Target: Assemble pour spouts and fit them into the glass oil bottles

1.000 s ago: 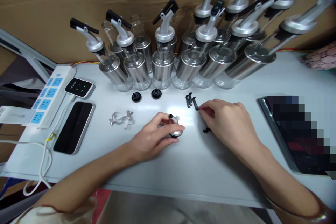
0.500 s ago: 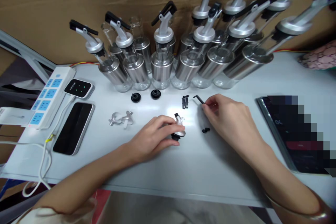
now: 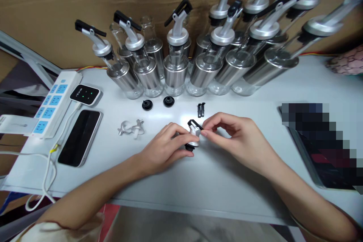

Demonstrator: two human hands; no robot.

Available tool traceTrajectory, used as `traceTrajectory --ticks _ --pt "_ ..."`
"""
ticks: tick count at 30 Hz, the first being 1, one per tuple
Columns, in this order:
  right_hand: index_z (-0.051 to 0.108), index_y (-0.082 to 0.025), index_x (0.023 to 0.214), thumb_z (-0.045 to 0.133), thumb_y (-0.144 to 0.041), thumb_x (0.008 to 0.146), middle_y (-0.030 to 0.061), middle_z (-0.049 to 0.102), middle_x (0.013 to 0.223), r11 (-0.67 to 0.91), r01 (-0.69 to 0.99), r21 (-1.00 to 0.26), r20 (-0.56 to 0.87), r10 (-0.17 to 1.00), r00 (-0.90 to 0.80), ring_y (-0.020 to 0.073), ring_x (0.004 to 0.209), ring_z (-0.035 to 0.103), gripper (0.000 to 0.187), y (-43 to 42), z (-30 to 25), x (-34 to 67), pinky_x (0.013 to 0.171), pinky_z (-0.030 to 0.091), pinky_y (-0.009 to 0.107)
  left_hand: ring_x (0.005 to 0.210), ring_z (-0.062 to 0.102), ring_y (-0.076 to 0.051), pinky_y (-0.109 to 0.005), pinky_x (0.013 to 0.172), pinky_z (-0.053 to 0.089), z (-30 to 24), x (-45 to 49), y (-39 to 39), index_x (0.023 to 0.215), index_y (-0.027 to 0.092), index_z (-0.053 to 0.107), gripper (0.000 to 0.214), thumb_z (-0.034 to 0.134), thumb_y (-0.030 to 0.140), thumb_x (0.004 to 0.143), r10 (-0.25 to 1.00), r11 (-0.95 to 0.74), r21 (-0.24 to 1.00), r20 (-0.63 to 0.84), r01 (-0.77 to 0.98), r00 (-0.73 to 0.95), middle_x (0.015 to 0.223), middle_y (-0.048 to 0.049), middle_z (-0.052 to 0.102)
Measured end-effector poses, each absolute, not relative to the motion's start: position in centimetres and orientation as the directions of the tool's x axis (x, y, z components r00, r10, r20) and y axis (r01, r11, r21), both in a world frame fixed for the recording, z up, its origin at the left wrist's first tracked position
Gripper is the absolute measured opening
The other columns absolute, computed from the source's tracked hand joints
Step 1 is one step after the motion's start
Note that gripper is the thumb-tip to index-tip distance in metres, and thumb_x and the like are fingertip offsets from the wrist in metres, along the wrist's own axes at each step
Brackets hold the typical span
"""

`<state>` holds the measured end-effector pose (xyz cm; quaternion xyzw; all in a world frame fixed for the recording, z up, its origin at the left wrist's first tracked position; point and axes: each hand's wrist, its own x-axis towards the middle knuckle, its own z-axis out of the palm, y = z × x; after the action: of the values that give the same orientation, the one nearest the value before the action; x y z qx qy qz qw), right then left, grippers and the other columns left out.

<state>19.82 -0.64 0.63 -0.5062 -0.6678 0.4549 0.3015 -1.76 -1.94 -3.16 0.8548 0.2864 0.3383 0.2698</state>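
My left hand (image 3: 167, 145) grips a small silver pour spout (image 3: 194, 133) with a black stopper base, its fingers round the collar. Between the thumb and forefinger of my right hand (image 3: 235, 136) is a slim black lever (image 3: 196, 124), its far end at the spout's tip. Whether the lever is fastened there I cannot tell. Two more black levers (image 3: 201, 110) lie just behind. Two black stoppers (image 3: 147, 105) and some loose silver spout parts (image 3: 131, 129) rest on the table to the left.
Several glass-and-steel bottles (image 3: 175, 73), many topped with lever spouts, stand along the back. On the left are a power strip (image 3: 58, 102), a small white device (image 3: 86, 95), a phone (image 3: 80, 138) and a white cable. A dark tablet (image 3: 309, 159) lies at the right.
My right hand has moved left, bringing the black lever from the open table to the tip of the spout. My left hand keeps its hold on the spout.
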Motion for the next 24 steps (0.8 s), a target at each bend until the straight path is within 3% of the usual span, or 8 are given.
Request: traceTrajectory --ticks 12,18,24 --pt "0.068 -0.019 0.081 0.065 -0.025 0.08 0.0021 0.069 0.073 0.128 0.406 -0.905 0.015 0.963 -0.27 0.0152 0.068 0.063 0.007 -0.58 0.33 19.59 0.065 0.048 0.028 0.098 0.057 -0.019 -0.033 0.083 0.054 -3.04 -1.7 -1.87 0.134 0.024 0.042 0.038 0.047 0.033 0.097 0.648 -0.718 0.63 0.449 0.296 0.616 0.104 -0.0081 0.055" --pt "0.066 -0.018 0.079 0.064 -0.022 0.079 0.0008 0.067 0.069 0.155 0.4 -0.903 0.046 0.962 -0.269 0.0138 0.063 0.061 0.005 -0.85 0.64 19.34 0.063 0.05 0.027 0.098 0.054 -0.018 -0.033 0.085 0.054 -3.35 -1.62 -1.94 0.122 0.021 0.049 0.026 0.045 0.03 0.098 0.64 -0.745 0.578 0.479 0.334 0.601 0.104 -0.0077 0.05" --pt "0.064 -0.02 0.081 0.061 -0.019 0.081 -0.0001 0.065 0.069 0.241 0.443 -0.864 0.134 0.957 -0.259 0.0134 0.063 0.06 0.003 -1.18 0.34 18.9 0.062 0.049 0.027 0.104 0.056 -0.019 -0.037 0.087 0.057 -3.8 -1.53 -2.18 0.119 0.022 0.051 0.024 0.05 0.029 0.096 0.674 -0.721 0.605 0.498 0.338 0.545 0.118 -0.0094 0.039"
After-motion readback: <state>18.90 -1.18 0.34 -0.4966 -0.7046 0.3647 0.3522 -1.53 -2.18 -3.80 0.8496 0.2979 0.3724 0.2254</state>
